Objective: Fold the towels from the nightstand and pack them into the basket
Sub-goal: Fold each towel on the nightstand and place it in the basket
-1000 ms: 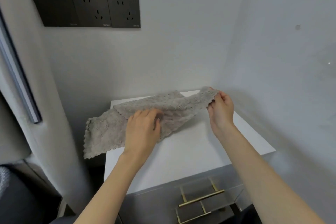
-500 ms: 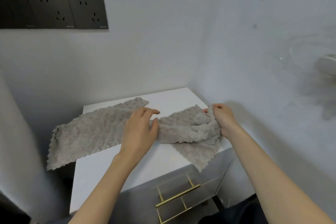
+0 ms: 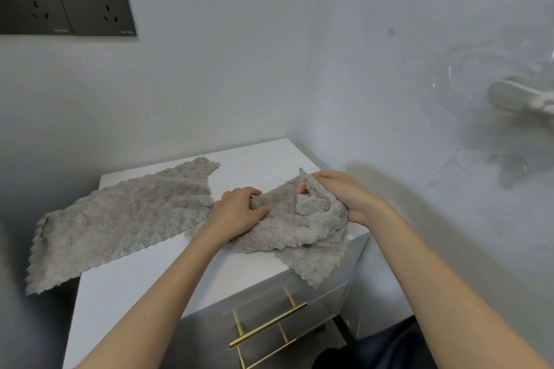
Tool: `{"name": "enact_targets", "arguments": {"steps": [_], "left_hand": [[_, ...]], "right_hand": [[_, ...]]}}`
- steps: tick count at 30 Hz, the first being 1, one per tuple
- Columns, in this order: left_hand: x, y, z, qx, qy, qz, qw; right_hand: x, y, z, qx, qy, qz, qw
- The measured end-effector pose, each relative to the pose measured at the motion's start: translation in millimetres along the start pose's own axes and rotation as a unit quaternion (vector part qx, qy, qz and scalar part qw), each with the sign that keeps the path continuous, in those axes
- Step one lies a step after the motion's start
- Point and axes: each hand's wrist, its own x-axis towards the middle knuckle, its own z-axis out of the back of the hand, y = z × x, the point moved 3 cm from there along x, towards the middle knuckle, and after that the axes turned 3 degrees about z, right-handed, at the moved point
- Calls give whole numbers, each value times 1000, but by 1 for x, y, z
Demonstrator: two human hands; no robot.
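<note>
Your right hand (image 3: 338, 198) pinched the bunched right end of the towel (image 3: 126, 219) between thumb and curled fingers, at centre right of the frame. Your left hand (image 3: 239, 213) gripped its middle, fingers curled into the cloth. The towel lay on the nightstand (image 3: 135, 293) top, long axis running from lower left to centre right. Its left end overhung the left edge, and one corner drooped over the drawer front above the brass handle (image 3: 266, 325).

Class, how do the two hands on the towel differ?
The left hand, knuckles up, grips the towel low on the nightstand; the right hand pinches a lifted towel edge. The left hand sits mid-top, the right hand near the side edge. Both hold the towel.
</note>
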Motion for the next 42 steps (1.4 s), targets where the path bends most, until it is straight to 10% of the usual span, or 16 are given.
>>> {"name": "enact_targets", "arguments": {"steps": [11, 20, 28, 37, 42], "left_hand": [[-25, 43, 62, -261, -170, 61, 948], [-28, 84, 68, -310, -147, 178, 922], [-39, 84, 78, -295, -77, 117, 945], [-51, 82, 83, -236, -68, 7, 969], [-55, 83, 94, -271, -173, -1, 947]], "right_hand": [[24, 10, 8, -89, -277, 108, 951], [15, -9, -1, -269, -169, 18, 948], [-7, -10, -3, -391, -81, -74, 914], [-18, -2, -2, -118, -113, -41, 986], [-22, 7, 4, 26, -236, 90, 967]]}}
